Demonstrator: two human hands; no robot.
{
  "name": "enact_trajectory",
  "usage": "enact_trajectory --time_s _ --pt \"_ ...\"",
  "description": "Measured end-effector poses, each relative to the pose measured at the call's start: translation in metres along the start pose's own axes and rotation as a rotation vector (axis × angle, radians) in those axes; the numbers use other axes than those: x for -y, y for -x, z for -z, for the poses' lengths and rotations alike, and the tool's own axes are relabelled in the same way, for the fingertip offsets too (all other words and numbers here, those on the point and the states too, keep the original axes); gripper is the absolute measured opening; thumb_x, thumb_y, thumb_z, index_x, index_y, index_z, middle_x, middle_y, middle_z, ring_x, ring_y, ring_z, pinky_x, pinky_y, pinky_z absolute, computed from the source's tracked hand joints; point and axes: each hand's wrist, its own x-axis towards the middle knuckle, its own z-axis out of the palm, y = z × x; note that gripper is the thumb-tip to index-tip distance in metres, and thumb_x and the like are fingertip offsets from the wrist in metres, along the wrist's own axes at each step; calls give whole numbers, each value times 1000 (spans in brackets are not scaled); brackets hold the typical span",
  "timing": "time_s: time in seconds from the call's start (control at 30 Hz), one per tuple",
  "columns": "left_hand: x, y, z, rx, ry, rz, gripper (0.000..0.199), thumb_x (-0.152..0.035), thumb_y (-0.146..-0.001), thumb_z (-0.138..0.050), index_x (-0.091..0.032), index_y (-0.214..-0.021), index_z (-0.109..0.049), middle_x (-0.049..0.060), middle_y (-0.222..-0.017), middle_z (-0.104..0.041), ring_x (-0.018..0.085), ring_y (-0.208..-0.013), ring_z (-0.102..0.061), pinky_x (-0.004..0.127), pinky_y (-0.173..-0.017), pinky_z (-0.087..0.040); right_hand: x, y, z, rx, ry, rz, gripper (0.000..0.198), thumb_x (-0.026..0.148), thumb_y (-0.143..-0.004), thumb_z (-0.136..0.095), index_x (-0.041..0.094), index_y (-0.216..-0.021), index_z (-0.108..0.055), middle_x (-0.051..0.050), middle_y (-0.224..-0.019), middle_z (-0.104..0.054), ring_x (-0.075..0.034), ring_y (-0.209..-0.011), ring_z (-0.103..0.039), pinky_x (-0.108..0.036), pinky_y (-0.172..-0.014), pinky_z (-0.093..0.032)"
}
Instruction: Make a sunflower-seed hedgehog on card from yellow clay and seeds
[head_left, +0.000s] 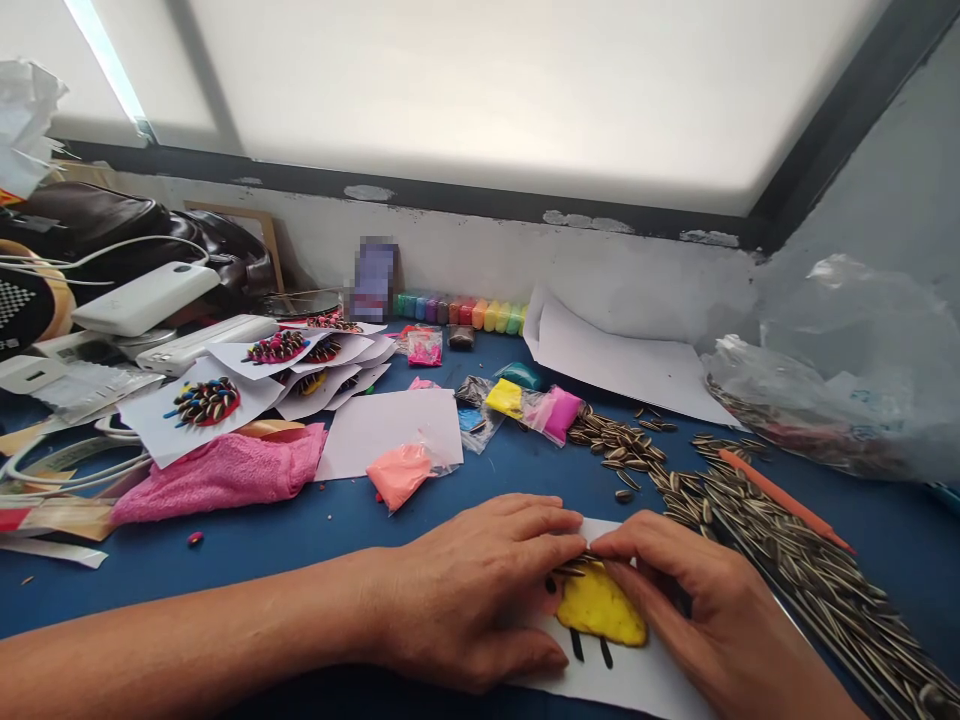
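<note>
A white sheet of paper [615,685] lies on the blue table in front of me. On it is a flat, yellow clay shape [602,608] with two short, dark strokes below and a peach-coloured piece at its left. Striped sunflower seeds [576,565] sit along the clay's upper edge. My left hand [480,590] rests on the paper with its fingers stretched out, the fingertips by those seeds. From the other side, my right hand [701,595] pinches a sunflower seed at the clay's top edge; its fingers partly hide the seed.
Loose sunflower seeds [817,560] are heaped at the right beside an orange stick-like tool [784,497]. Clay packets, including a salmon one [401,472], lie ahead. At the left are a pink towel [225,475] and seed-covered pictures [199,410]. A plastic bag [840,400] stands at far right.
</note>
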Motion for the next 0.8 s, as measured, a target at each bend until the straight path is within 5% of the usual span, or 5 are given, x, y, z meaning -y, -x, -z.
enact_trajectory --time_s 0.8 --pt "3 -1 0 -31 0 -27 70 -31 -84 -77 -6 -142 -48 20 -147 -49 32 -142 -40 43 -120 -29 -2 -2 -1 11 46 69 22 22 -96 -51 28 -99 -72 -1 -85 -69 -14 -74 -69 -23 -65 -57"
